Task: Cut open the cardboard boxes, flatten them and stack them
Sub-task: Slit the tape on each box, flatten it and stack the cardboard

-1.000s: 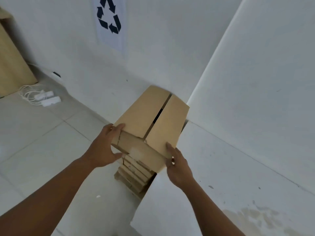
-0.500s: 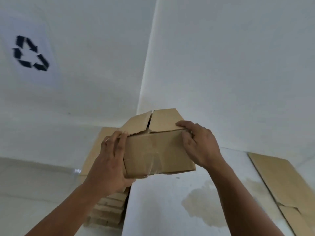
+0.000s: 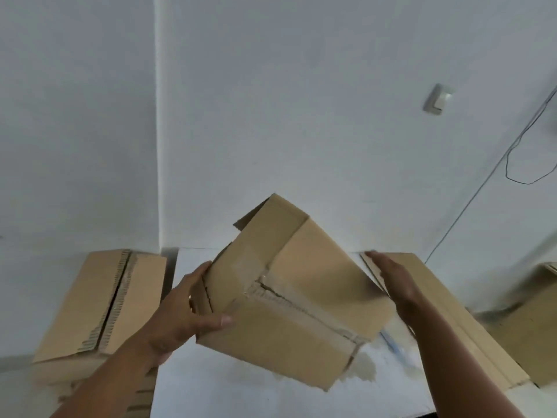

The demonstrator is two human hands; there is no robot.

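A closed brown cardboard box (image 3: 289, 294) hangs tilted above the white table (image 3: 241, 390), its taped seam facing me. My left hand (image 3: 184, 312) grips its left end, thumb across the near face. My right hand (image 3: 394, 282) lies flat against the box's right side, fingers straight. To the left, below table level, another brown box (image 3: 99, 303) with a torn seam tops a stack of cardboard. Flattened cardboard (image 3: 446, 312) lies on the table behind my right hand.
White walls meet in a corner (image 3: 156, 146) straight ahead. A wall switch (image 3: 437, 99) and a thin hanging cable (image 3: 482, 182) are at the right. A stain (image 3: 366, 368) marks the table under the box. More cardboard (image 3: 530, 324) lies at the far right.
The view swung right from the stack. The box moved rightward over the table and turned, now showing its taped seam. My right hand shifted from the top to the right side.
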